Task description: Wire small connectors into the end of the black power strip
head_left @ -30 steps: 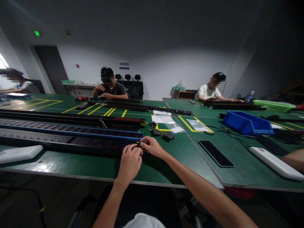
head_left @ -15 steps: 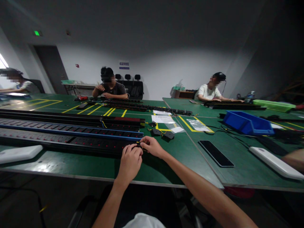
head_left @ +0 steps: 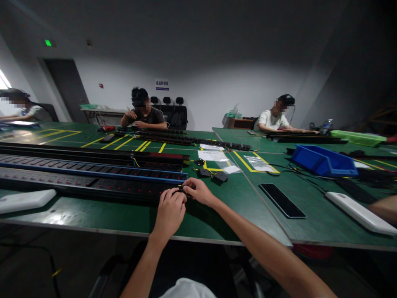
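head view, left hand [head_left: 170, 207] palm-down, right hand [head_left: 198, 192] angled inward

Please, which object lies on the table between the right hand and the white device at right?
In the head view, a dark phone lies flat on the green table between the right hand and the white device.

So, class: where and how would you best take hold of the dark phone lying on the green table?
Probably by its long edges near mid-length, thumb and fingers straddling the phone from above, since it lies flat, thin and narrow. Coming from its left seems best: bare tabletop there, whereas a white device lies to its right.
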`<state>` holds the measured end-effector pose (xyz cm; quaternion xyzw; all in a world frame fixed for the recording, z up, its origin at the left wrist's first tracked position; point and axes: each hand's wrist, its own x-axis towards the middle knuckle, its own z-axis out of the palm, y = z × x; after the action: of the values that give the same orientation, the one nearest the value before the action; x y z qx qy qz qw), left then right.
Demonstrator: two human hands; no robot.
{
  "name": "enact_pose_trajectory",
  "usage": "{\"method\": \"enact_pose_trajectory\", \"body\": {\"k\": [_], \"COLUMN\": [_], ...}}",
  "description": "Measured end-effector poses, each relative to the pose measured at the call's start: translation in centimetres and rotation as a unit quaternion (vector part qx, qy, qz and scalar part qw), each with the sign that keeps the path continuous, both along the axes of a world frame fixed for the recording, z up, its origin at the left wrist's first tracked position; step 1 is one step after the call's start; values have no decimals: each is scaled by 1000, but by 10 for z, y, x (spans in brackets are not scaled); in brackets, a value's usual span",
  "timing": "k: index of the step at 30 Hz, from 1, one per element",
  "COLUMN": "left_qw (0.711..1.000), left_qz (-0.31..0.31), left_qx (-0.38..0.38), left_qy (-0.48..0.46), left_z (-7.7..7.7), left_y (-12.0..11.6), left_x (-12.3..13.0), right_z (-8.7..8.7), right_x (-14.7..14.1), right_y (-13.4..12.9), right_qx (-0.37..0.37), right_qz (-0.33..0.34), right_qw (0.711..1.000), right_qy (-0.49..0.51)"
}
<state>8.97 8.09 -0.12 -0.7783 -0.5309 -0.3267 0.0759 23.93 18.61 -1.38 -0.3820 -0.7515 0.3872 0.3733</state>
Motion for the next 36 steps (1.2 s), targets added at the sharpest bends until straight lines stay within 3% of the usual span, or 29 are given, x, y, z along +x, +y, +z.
{"method": "enact_pose_trajectory", "body": {"k": [36], "left_qw": [1000], "left_qz": [5], "left_qx": [-8], "left_qy": [8], "left_z": [0], "left_y": [0], "left_x": [0], "right_z": [0], "right_x": [0], "right_y": [0], "right_qx": [-3], "right_qz": [-1], "right_qw": [1000], "right_qy": [1]}}
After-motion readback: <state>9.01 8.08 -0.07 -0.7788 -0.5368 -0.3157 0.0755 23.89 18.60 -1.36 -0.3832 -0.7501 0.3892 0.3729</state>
